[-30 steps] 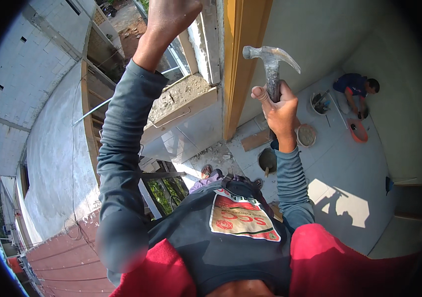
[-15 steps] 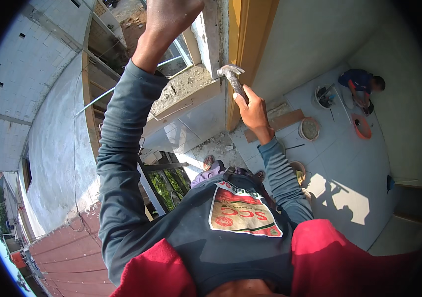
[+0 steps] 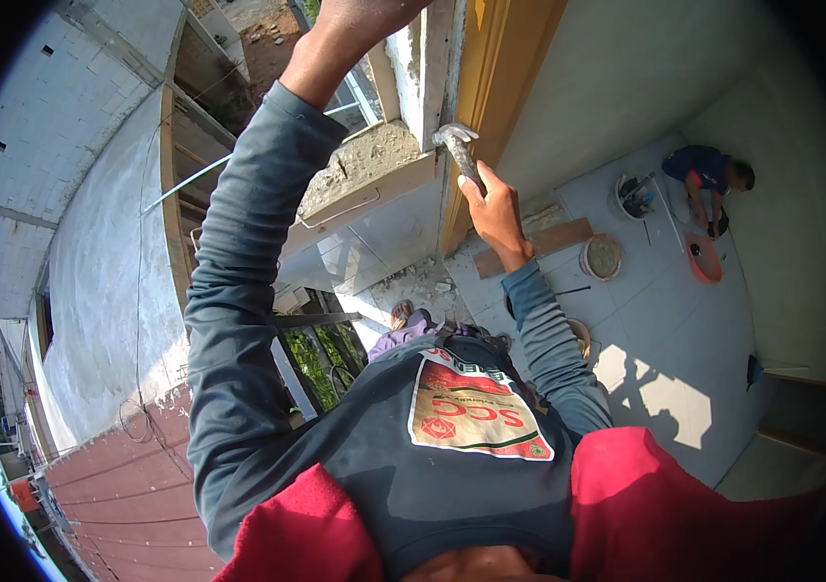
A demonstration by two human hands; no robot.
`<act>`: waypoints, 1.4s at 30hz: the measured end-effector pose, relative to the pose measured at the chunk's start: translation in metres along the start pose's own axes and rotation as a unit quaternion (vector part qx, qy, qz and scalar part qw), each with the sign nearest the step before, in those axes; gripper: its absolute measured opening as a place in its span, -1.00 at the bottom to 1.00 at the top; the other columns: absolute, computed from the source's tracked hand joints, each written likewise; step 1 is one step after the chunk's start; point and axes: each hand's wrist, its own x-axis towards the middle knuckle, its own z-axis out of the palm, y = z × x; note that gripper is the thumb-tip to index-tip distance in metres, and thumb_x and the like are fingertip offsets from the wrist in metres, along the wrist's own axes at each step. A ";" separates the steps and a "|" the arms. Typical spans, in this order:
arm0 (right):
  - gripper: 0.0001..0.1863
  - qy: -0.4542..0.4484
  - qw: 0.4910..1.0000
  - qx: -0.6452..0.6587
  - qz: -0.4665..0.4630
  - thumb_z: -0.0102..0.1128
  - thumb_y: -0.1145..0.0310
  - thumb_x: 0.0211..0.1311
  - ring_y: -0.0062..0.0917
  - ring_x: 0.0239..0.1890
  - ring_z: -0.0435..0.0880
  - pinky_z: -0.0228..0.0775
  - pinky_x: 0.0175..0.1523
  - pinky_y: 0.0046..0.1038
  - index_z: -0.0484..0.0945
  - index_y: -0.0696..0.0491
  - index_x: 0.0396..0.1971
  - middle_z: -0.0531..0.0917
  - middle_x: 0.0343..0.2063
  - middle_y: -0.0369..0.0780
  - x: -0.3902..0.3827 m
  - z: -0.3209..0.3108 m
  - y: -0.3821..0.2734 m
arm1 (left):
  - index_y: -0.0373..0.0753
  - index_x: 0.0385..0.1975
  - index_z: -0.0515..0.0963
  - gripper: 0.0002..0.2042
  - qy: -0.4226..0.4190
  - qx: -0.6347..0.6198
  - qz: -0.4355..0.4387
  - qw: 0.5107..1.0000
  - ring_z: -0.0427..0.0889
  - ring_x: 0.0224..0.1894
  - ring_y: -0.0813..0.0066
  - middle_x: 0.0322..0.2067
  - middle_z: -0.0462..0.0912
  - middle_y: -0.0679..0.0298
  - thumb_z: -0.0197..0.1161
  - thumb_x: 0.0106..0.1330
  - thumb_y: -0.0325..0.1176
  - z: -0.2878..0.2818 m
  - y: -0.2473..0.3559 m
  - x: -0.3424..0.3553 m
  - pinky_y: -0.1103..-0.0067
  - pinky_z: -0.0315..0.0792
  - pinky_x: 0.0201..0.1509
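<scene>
My right hand (image 3: pixel 498 215) is closed around the handle of a claw hammer (image 3: pixel 459 147). The hammer's metal head is up beside the yellow-brown wooden frame (image 3: pixel 491 87), near the edge of a white upright strip (image 3: pixel 440 73). Whether the head touches the frame I cannot tell. My left hand (image 3: pixel 363 17) is raised high at the upper edge of the view, with its fingers cut off, so their pose is hidden. Below the left wrist is a rough concrete ledge (image 3: pixel 365 167), with a bent wire rod (image 3: pixel 340 215) at its side.
On the tiled floor to the right are a plank (image 3: pixel 534 246), a bucket of grey mix (image 3: pixel 601 258), a bucket of tools (image 3: pixel 631 197) and an orange tub (image 3: pixel 704 260). A person (image 3: pixel 709 175) crouches by the tub. Dark metal bars (image 3: pixel 321 320) stand lower left.
My left hand has shifted a little to the right and down. The hammer in my right hand has moved only slightly, staying by the frame. The whole view has shifted slightly.
</scene>
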 end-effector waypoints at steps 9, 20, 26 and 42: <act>-0.48 -0.001 1.000 0.002 0.006 0.17 0.24 0.32 0.04 -0.12 0.68 0.52 -0.03 -0.22 0.46 0.39 0.08 0.63 -0.19 0.23 -0.003 0.005 0.002 | -0.46 -0.10 0.57 -0.67 -0.062 -0.003 -0.131 0.989 0.66 -0.36 0.13 -0.36 0.65 -0.07 0.28 0.33 -0.29 -0.004 -0.004 -0.004 0.36 0.52 -0.24; -0.48 0.010 1.000 0.009 0.006 0.22 0.24 0.30 0.03 -0.05 0.66 0.51 0.03 -0.26 0.49 0.39 0.05 0.62 -0.12 0.22 0.000 0.008 0.001 | -0.41 -0.36 0.56 -0.78 -0.035 -0.008 -0.043 0.998 0.62 -0.45 0.43 -0.48 0.61 0.12 0.38 0.24 -0.35 -0.008 -0.022 -0.009 0.51 0.50 -0.33; -0.47 0.013 1.000 0.015 -0.001 0.25 0.22 0.27 0.01 -0.06 0.68 0.52 0.00 -0.27 0.50 0.38 0.05 0.63 -0.16 0.21 0.003 0.007 0.009 | -0.37 -0.31 0.58 -0.78 -0.009 -0.091 -0.135 0.987 0.69 -0.35 0.50 -0.46 0.68 0.20 0.43 0.21 -0.36 -0.007 -0.010 -0.009 0.52 0.59 -0.30; -0.57 0.018 0.992 0.124 -0.008 0.21 0.24 0.33 -0.52 -0.41 0.60 0.46 -0.26 -0.43 0.53 0.37 -0.09 0.64 -0.47 -0.06 -0.001 -0.004 -0.008 | -0.33 -0.35 0.51 -0.65 -0.066 -0.044 -0.100 0.992 0.61 -0.16 0.48 -0.27 0.53 0.23 0.49 0.15 -0.19 -0.019 -0.015 0.003 0.46 0.65 -0.16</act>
